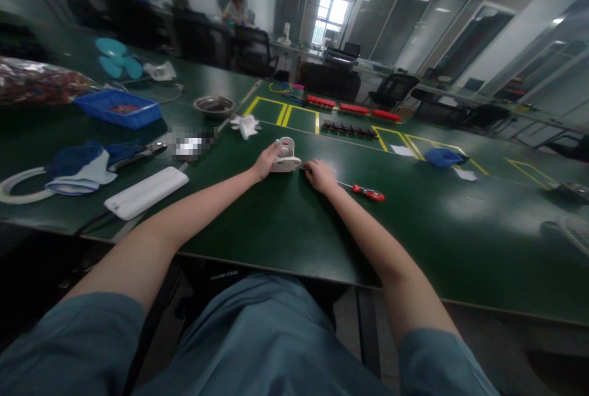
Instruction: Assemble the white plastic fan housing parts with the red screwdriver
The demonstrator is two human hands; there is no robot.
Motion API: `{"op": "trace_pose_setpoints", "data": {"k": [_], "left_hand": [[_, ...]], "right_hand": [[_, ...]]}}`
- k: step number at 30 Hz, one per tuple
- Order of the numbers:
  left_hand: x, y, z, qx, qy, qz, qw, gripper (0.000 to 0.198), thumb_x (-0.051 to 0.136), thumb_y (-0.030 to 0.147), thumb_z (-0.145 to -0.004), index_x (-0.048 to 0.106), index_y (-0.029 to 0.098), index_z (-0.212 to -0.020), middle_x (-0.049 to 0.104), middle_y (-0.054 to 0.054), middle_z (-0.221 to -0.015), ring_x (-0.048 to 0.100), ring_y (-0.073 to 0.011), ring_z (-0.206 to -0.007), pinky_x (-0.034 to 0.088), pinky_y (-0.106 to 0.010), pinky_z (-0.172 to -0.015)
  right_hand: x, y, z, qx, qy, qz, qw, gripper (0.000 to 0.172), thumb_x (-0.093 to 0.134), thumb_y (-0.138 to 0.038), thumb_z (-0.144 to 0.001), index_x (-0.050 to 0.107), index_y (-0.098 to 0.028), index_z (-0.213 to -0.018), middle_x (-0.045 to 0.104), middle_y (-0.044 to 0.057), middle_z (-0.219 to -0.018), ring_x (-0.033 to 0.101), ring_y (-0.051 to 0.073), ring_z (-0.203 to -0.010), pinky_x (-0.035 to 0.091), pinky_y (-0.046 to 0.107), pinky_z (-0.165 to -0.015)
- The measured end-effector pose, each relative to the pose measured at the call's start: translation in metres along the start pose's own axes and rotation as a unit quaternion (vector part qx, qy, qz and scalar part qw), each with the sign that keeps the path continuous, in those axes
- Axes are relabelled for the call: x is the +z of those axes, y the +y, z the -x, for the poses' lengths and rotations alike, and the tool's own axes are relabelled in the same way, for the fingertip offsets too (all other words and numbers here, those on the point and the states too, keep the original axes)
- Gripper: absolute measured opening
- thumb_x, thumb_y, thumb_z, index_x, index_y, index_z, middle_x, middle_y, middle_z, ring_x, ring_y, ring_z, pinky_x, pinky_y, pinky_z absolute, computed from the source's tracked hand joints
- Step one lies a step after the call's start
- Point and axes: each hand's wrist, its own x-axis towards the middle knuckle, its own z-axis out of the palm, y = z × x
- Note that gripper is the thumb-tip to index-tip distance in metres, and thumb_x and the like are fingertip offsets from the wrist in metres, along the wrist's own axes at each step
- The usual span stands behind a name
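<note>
My left hand (265,161) is closed on the edge of a white plastic part (285,166), which has a flat base and a rounded upright with a hole. The part is on or just above the green table, in front of me. Just right of it, my right hand (321,175) rests low over the tabletop with its fingers pinched together. Something small and dark shows at those fingertips, too small to name. A screwdriver (368,192) with a red handle lies beside my right wrist, its shaft partly hidden behind the hand.
On the left are a white power strip (147,192), blue-and-white gloves (83,166), a blue tray (120,107), a metal bowl (214,105) and a small fan (118,58). Red strips (354,108) and a black rack (350,130) lie at the back. A blue bag (442,157) sits right.
</note>
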Motion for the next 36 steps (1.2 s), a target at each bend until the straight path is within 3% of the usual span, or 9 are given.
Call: {"op": "trace_pose_setpoints", "data": {"k": [3,7,13,17,22,26,31,36], "left_hand": [[-0.001,-0.001,0.0,-0.02,0.001,0.032,0.999,0.045,0.049,0.047,-0.092,0.059,0.013,-0.121,0.064,-0.011,-0.121,0.06,-0.0242,-0.111,0.041,-0.039,-0.102],[0.0,-0.003,0.0,-0.036,0.004,0.059,0.998,0.047,0.049,0.046,-0.092,0.056,0.013,-0.124,0.066,-0.012,-0.116,0.063,-0.025,-0.104,0.045,-0.042,-0.097],[0.001,0.0,0.003,-0.014,0.011,0.019,1.0,0.044,0.05,0.047,-0.091,0.06,0.015,-0.119,0.065,-0.011,-0.12,0.06,-0.0254,-0.11,0.041,-0.041,-0.102],[0.006,0.007,0.006,-0.043,-0.015,0.044,0.998,0.047,0.051,0.047,-0.09,0.059,0.014,-0.122,0.065,-0.012,-0.12,0.061,-0.0269,-0.11,0.042,-0.043,-0.101],[0.013,0.01,0.011,-0.076,-0.077,0.053,0.993,0.047,0.049,0.049,-0.091,0.056,0.015,-0.124,0.066,-0.012,-0.119,0.062,-0.0269,-0.108,0.043,-0.044,-0.101],[0.016,0.006,0.014,-0.078,-0.095,0.038,0.992,0.047,0.048,0.049,-0.091,0.054,0.018,-0.127,0.066,-0.011,-0.118,0.063,-0.027,-0.107,0.044,-0.046,-0.1],[0.022,0.005,0.016,-0.072,-0.106,0.015,0.992,0.046,0.045,0.049,-0.093,0.053,0.019,-0.127,0.066,-0.009,-0.119,0.063,-0.0272,-0.108,0.044,-0.046,-0.1],[0.029,0.007,0.021,-0.045,-0.122,-0.064,0.989,0.045,0.045,0.049,-0.093,0.054,0.022,-0.128,0.061,-0.007,-0.125,0.057,-0.0266,-0.115,0.04,-0.044,-0.105]], "right_hand": [[-0.004,0.003,0.022,-0.045,0.023,-0.011,0.999,0.021,0.049,-0.023,-0.092,0.062,-0.021,-0.108,0.062,0.009,-0.103,0.054,0.023,-0.097,0.042,0.033,-0.083],[-0.002,0.004,0.041,-0.028,0.064,-0.053,0.996,0.015,0.051,-0.03,-0.093,0.061,-0.02,-0.099,0.061,0.006,-0.093,0.055,0.019,-0.086,0.042,0.028,-0.073],[-0.003,0.003,0.042,-0.024,0.089,-0.08,0.993,0.02,0.05,-0.035,-0.094,0.06,-0.02,-0.088,0.058,0.004,-0.083,0.053,0.017,-0.077,0.039,0.027,-0.067],[-0.004,0.003,0.042,-0.01,0.109,-0.13,0.985,0.022,0.046,-0.034,-0.096,0.063,-0.02,-0.092,0.06,0.005,-0.086,0.054,0.016,-0.076,0.039,0.026,-0.067],[-0.001,0.009,0.04,0.025,0.15,-0.245,0.958,0.023,0.05,-0.036,-0.094,0.065,-0.019,-0.094,0.064,0.004,-0.085,0.056,0.015,-0.074,0.042,0.026,-0.068],[-0.003,0.009,0.041,0.042,0.182,-0.32,0.929,0.026,0.053,-0.041,-0.091,0.065,-0.018,-0.096,0.065,0.002,-0.08,0.056,0.014,-0.067,0.043,0.026,-0.063],[-0.017,-0.003,0.047,-0.037,0.224,-0.279,0.933,0.023,0.053,-0.039,-0.092,0.064,-0.019,-0.095,0.061,0.003,-0.084,0.055,0.014,-0.071,0.044,0.027,-0.067],[-0.032,-0.009,0.052,-0.103,0.196,-0.226,0.949,0.024,0.051,-0.037,-0.095,0.066,-0.02,-0.101,0.062,0.004,-0.084,0.056,0.014,-0.071,0.044,0.025,-0.068]]}}
